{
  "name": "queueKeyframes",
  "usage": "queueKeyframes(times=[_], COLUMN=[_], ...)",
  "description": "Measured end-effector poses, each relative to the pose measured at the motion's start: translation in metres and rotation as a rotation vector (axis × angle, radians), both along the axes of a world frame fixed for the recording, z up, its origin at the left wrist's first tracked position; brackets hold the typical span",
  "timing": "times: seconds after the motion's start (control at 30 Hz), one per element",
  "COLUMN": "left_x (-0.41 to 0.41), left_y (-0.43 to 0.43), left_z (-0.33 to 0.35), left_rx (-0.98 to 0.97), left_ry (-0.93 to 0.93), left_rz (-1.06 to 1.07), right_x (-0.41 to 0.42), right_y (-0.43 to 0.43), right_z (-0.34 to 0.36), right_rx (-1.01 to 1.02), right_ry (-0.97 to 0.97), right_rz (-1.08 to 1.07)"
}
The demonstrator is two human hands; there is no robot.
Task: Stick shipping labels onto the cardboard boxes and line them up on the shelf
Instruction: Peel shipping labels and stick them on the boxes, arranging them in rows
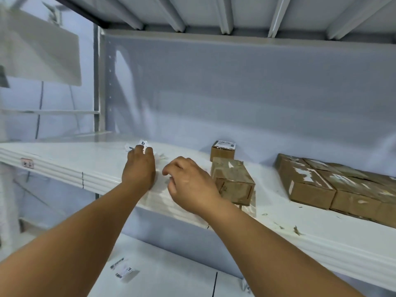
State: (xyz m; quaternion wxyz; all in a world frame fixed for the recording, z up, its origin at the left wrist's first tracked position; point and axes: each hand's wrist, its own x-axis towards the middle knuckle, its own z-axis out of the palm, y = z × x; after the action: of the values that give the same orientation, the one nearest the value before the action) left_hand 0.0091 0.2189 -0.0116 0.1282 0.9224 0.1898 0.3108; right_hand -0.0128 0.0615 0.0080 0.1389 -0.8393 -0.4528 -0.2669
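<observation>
My left hand (140, 166) rests on the white shelf (85, 163), its fingers closed on crumpled white label paper (143, 144) that sticks out past the fingertips. My right hand (188, 181) hovers just to its right with fingers curled, and whether it pinches anything I cannot tell. Right of that hand lies a worn cardboard box (233, 181) with torn label remains. Behind it stands a small cardboard box (222, 150) with a white shipping label on top.
A row of worn cardboard boxes (321, 185) with torn white patches lies at the shelf's right. Paper scraps (296, 230) dot the shelf's front edge. On the lower shelf lies a loose label (124, 270). An upper shelf underside runs overhead.
</observation>
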Motion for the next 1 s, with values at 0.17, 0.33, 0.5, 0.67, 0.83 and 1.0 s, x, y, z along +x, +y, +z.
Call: queueKeyframes(times=[0.17, 0.33, 0.5, 0.67, 0.83, 1.0], left_x=[0.015, 0.014, 0.006, 0.002, 0.001, 0.004], left_y=[0.018, 0.020, 0.019, 0.018, 0.016, 0.020], left_z=[-0.003, -0.009, -0.003, 0.005, 0.003, 0.000], left_rx=[-0.221, -0.289, -0.392, -0.492, -0.512, -0.514], left_ry=[0.044, -0.157, -0.210, -0.213, -0.166, -0.243], left_rz=[0.022, 0.000, -0.059, -0.069, -0.070, -0.048], right_x=[0.028, 0.058, 0.072, 0.071, 0.063, 0.063], right_y=[0.040, 0.062, 0.065, 0.063, 0.058, 0.059], right_z=[0.005, -0.004, -0.012, -0.015, -0.013, -0.013], right_rx=[0.143, 0.328, 0.449, 0.360, 0.318, 0.207], right_ry=[0.277, 0.463, 0.520, 0.508, 0.531, 0.578], right_rz=[-0.083, -0.122, -0.112, -0.047, -0.009, -0.028])
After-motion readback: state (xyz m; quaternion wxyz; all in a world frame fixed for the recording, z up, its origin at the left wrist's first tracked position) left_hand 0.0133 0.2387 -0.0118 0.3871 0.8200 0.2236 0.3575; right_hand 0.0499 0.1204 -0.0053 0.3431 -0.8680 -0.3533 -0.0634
